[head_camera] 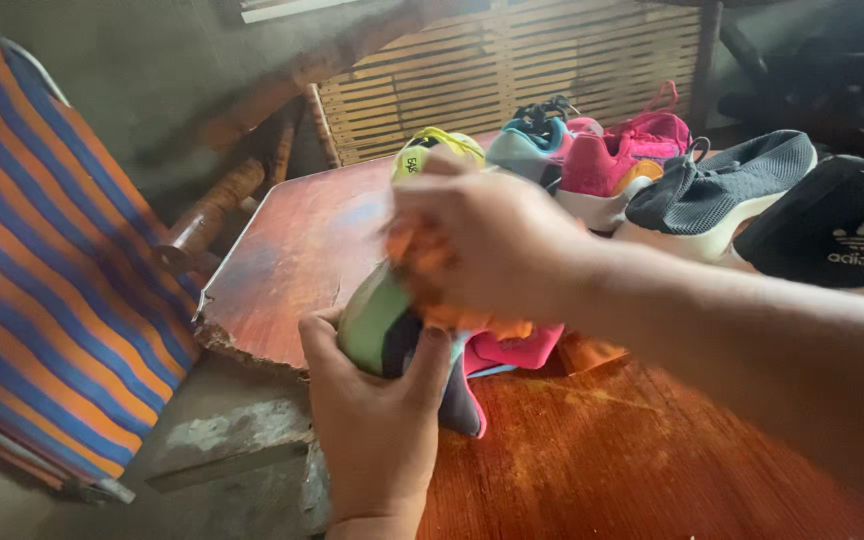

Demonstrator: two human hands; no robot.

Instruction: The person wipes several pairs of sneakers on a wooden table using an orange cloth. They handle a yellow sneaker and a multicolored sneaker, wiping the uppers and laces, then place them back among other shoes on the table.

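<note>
My left hand [377, 415] grips a sports shoe [392, 320] with a pale green sole and a pink and grey upper, holding it over the near left part of a reddish wooden table [292, 260]. My right hand [482, 245] is closed on an orange cloth [422, 265] and presses it against the shoe's upper side. The hand is blurred by motion. Most of the shoe's upper is hidden behind my hands.
A row of shoes stands at the table's far side: a yellow-green one [437, 145], a teal one [527, 145], a pink one [622, 155], a dark grey knit one [722, 185] and a black one [832, 230]. A striped orange and blue cloth [42, 270] hangs at left. The table's left corner is chipped.
</note>
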